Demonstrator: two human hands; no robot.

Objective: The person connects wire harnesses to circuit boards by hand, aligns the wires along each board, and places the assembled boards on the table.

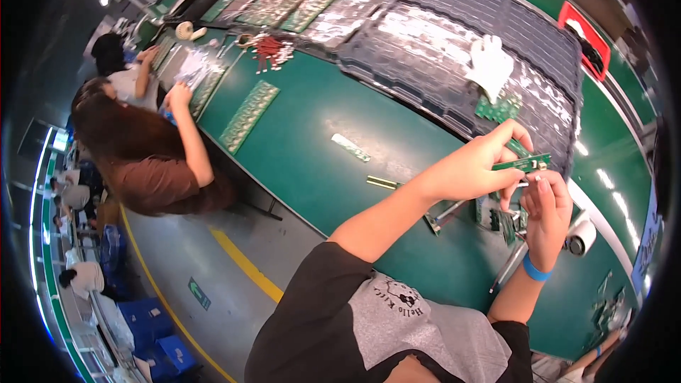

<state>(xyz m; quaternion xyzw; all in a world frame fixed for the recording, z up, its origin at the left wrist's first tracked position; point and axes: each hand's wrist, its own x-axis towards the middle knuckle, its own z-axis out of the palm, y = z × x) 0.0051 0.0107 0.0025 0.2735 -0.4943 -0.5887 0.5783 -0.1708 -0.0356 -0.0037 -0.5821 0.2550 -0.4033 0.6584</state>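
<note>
Well, a long green panel [250, 117] lies by the near edge of your green workbench [301, 170], with a small pale strip [351, 147] farther right. Your left hand [489, 163] pinches a narrow circuit board [523, 163] above the bench, by the near right corner of the black tray [440, 35]. Your right hand [547, 206] has thumb and finger drawn together just below the board's right end; whether they grip anything, I can't tell.
</note>
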